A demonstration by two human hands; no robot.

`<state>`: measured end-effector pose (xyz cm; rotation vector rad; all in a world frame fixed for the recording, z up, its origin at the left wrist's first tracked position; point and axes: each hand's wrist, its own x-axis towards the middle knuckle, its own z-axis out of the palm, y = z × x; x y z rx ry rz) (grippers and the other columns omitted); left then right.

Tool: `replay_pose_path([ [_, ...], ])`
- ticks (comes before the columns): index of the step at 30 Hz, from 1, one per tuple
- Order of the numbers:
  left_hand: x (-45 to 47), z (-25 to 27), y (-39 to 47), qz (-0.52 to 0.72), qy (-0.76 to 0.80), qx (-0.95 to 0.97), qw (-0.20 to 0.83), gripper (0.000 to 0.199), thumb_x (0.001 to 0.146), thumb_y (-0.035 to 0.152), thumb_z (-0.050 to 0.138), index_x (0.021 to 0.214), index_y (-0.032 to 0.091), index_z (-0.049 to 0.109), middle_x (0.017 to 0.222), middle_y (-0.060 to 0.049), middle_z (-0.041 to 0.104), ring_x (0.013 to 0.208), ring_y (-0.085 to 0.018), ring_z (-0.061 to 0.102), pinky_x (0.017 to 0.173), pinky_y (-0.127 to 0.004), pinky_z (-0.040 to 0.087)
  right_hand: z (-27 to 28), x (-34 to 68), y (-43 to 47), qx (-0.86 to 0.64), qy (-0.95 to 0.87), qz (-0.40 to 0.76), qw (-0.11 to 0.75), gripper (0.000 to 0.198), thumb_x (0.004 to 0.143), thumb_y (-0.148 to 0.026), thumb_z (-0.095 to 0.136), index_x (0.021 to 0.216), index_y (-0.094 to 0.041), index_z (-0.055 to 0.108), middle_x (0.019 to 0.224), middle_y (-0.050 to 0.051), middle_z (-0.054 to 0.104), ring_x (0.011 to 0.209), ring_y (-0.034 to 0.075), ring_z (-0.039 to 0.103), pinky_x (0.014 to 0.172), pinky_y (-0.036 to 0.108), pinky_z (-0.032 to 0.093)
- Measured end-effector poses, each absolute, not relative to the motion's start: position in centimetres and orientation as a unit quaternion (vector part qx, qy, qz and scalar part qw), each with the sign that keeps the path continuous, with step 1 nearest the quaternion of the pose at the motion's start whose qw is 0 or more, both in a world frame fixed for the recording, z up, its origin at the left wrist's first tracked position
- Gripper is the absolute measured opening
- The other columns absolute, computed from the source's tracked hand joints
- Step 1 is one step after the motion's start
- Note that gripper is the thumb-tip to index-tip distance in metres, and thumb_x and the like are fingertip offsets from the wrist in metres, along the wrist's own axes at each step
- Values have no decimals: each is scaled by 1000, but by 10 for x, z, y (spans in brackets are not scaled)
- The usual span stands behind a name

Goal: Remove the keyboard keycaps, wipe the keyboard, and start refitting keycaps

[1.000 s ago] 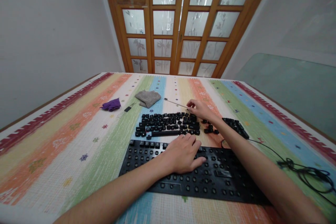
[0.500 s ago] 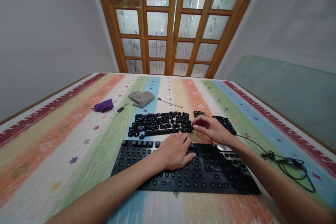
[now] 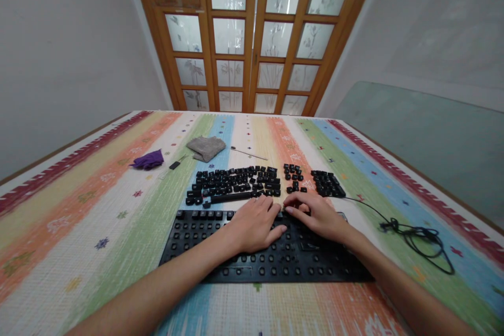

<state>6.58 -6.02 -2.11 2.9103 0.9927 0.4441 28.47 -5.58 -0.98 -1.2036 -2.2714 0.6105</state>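
A black keyboard (image 3: 244,273) lies in front of me, most of its key switches bare and several keycaps fitted along the left of its far row. My left hand (image 3: 255,226) rests palm down on it, thumb out and fingers stretched over the far row. At that row, just right of the left fingertips, my right hand (image 3: 315,215) pinches what looks like a black keycap, mostly hidden by the fingers. Beyond the keyboard are many loose black keycaps (image 3: 224,181), with a long space bar (image 3: 230,198) at their near side.
Smaller keycap groups lie at the middle (image 3: 293,172) and right (image 3: 327,184). A coiled black cable (image 3: 421,236) is on the right. Farther back are a purple cloth (image 3: 148,159), a small black tool (image 3: 175,165), a grey cloth (image 3: 206,147) and a thin brush (image 3: 249,154).
My right hand has come from the loose keycaps toward me to the keyboard's far row. My left hand stays on the keyboard. The whole view has shifted slightly.
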Motion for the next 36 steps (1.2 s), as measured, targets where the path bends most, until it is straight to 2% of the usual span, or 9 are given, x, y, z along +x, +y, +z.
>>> replay_pose_path([
  [5, 65, -18, -61, 157, 329, 931, 24, 29, 96, 45, 51, 104, 17, 53, 103, -9, 59, 95, -25, 56, 83, -39, 48, -8, 288, -61, -437, -826, 210, 287, 12, 93, -28, 56, 98, -20, 64, 91, 5, 70, 82, 18, 65, 75, 30, 52],
  [10, 65, -20, -61, 169, 326, 930, 30, 25, 99, 40, 47, 106, 17, 53, 103, -9, 59, 96, -25, 56, 84, -39, 48, -13, 286, -65, -418, -834, 227, 280, 12, 93, -28, 58, 101, -20, 63, 96, 6, 69, 85, 19, 65, 75, 31, 54],
  [15, 66, -21, -61, 178, 325, 928, 31, 21, 98, 36, 48, 105, 16, 54, 101, -8, 60, 94, -24, 56, 83, -38, 48, -18, 282, -66, -368, -869, 161, 289, 11, 95, -20, 54, 104, -19, 61, 94, 8, 69, 88, 21, 64, 78, 35, 53],
  [19, 65, -22, -60, 197, 309, 930, 36, 18, 98, 29, 48, 109, 17, 54, 102, -8, 60, 94, -23, 55, 83, -37, 48, -18, 281, -68, -349, -882, 117, 294, 7, 94, -16, 54, 100, -18, 58, 91, 8, 67, 85, 22, 63, 74, 36, 53],
  [23, 63, -24, -58, 216, 273, 936, 41, 22, 96, 22, 48, 117, 18, 54, 104, -7, 60, 94, -22, 55, 82, -35, 48, -20, 280, -69, -356, -876, 109, 306, 7, 92, -15, 56, 99, -18, 56, 90, 8, 66, 83, 21, 62, 72, 35, 53],
  [36, 63, -26, -56, 221, 251, 942, 12, 23, 94, 15, 47, 113, 18, 59, 103, -8, 59, 89, -21, 52, 77, -35, 46, -20, 281, -67, -345, -877, 111, 314, 7, 92, -12, 56, 96, -19, 57, 88, 7, 64, 83, 20, 60, 72, 33, 50],
])
